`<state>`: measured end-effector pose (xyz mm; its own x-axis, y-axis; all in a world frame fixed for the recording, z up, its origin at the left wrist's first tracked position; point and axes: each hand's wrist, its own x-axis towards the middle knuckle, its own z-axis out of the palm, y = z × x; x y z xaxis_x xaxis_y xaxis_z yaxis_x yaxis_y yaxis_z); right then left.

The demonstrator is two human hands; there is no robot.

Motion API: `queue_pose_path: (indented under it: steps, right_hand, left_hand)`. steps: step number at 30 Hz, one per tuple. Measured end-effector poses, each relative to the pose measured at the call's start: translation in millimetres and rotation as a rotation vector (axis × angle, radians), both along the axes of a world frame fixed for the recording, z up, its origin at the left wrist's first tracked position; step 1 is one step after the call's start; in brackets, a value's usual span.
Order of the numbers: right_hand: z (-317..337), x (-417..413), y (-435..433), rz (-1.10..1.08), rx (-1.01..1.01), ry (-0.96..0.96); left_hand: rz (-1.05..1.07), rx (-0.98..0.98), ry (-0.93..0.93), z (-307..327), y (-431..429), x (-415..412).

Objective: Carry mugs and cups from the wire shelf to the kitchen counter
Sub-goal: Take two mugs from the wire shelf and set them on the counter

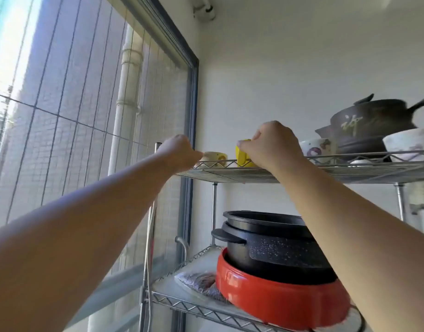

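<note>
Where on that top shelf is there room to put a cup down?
On the top shelf, bare wire shows along the front edge and between the cream cup and yellow mug. The right end is crowded: white cup, dark teapot, bowl.

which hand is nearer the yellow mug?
Right. The right hand is closed on the yellow mug; the left hand is off to its left, at the cream cup.

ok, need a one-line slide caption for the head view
Both hands reach to the top wire shelf: left hand at a cream mug, right hand on a yellow mug.
</note>
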<state>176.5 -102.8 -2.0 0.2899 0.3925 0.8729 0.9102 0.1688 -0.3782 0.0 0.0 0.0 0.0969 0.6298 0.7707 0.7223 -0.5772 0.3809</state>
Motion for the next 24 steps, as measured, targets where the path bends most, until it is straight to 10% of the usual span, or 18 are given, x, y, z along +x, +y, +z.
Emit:
queue_pose_path:
  steps: [18,24]
  right_hand:
    - [25,-1,25,-0.074,-0.27,0.115]
    - [39,12,17,0.342,-0.385,0.598]
  left_hand:
    - [-0.241,-0.72,-0.243,39,9,27]
    - [-0.478,-0.873,-0.495,42,11,29]
